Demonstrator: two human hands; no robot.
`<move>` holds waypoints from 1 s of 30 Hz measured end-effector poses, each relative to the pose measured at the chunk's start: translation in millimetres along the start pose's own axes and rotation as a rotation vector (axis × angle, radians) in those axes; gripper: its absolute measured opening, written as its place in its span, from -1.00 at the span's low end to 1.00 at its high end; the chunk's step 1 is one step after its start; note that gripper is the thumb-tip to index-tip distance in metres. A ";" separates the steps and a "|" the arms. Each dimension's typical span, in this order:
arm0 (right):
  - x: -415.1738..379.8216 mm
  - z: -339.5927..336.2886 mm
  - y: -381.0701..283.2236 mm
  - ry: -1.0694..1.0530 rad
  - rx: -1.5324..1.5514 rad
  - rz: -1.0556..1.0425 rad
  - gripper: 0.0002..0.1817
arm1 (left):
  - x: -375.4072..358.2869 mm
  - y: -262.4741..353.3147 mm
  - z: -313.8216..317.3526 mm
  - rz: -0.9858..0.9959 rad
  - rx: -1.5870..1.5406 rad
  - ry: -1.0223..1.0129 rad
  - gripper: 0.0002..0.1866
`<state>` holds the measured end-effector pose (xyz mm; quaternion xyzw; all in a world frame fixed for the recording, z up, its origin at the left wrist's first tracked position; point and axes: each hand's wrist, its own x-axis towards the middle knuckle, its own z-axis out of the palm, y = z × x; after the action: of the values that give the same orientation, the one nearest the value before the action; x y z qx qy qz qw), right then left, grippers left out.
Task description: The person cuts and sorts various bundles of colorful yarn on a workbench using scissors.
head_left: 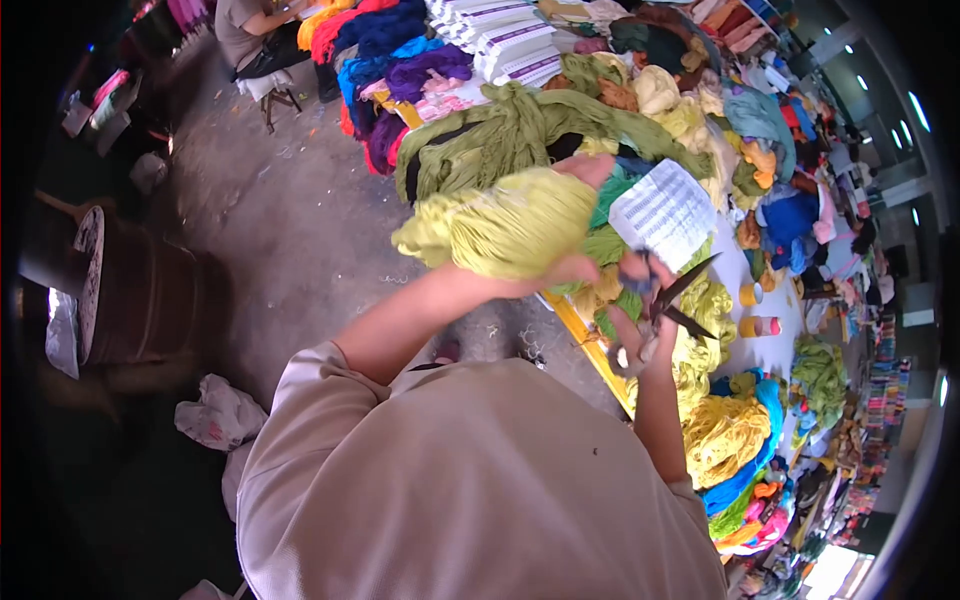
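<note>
A thick skein of yellow-green yarn (pixel 510 222) hangs over my left hand (pixel 570 271), which grips it from beneath. Most of the left fingers are hidden by the strands. To the right, my right hand (pixel 654 345) is closed round a pair of dark scissors (pixel 690 284), slightly blurred. Their blades are spread apart and point right, away from the skein. A printed white sheet (pixel 662 213) lies just beyond the right hand. Behind the skein, a heap of olive-green yarn (pixel 500 140) covers the table's near corner.
Blue, red and purple yarn (pixel 390 50) and stacked white printed packs (pixel 500 42) lie farther off. Yellow yarn (pixel 725 435) is at the right, by the yellow table edge (pixel 585 335). A metal drum (pixel 140 285) stands left; a seated person (pixel 245 30) is beyond.
</note>
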<state>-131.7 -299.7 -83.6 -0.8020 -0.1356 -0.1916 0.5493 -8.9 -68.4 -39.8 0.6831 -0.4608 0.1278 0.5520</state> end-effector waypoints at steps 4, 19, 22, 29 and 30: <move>33.5 38.4 -18.7 0.168 0.938 0.331 -0.16 | 18.6 20.7 7.0 0.112 0.388 -0.133 0.00; 61.4 8.2 -30.9 -0.167 0.010 0.005 -0.12 | 7.7 19.7 -28.3 -0.172 -1.508 0.439 0.02; 60.5 28.0 -41.3 -0.028 0.201 -0.007 -0.25 | 13.5 14.9 -17.8 -0.163 -1.737 0.416 -0.14; 79.7 56.9 -56.5 0.026 -0.033 -0.200 -0.40 | 13.9 11.4 -2.4 -0.262 -1.766 0.332 -0.16; 85.3 60.0 -55.5 0.049 -0.081 -0.319 -0.42 | 13.3 8.6 -2.1 -0.266 -1.731 0.320 -0.15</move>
<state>-70.0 -223.1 -18.0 -0.7867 -0.2400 -0.3014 0.4823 -7.7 -72.7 -24.5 0.0482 -0.2303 -0.2363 0.9428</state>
